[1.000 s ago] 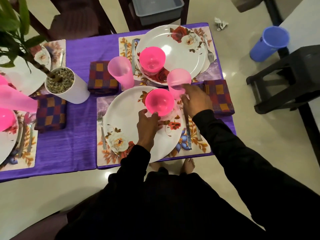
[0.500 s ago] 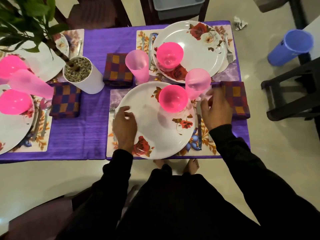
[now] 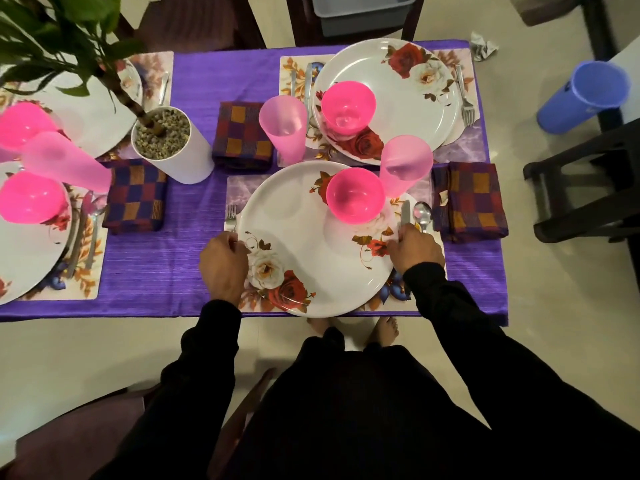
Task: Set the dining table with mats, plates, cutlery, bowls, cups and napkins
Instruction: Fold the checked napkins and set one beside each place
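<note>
Moved off cup to near plate: right hand and left hand, fingers curled on opposite rims, lower centre. Squaring it up; next, centre it on mat.

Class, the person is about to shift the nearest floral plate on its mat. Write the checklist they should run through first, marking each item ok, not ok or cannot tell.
1. Left hand grips the left rim of the near white floral plate: ok.
2. Right hand holds the right rim: cannot tell, fingertips hidden.
3. Bright pink plastic bowl upright on the plate: ok.
4. Pale pink plastic tumbler clear of the plate: cannot tell, the bowl hides its base.
5. Steel fork clear of the plate rim: not ok, its handle runs under the left hand.
6. Plate fully on the floral placemat: not ok, its near edge overhangs.
</note>
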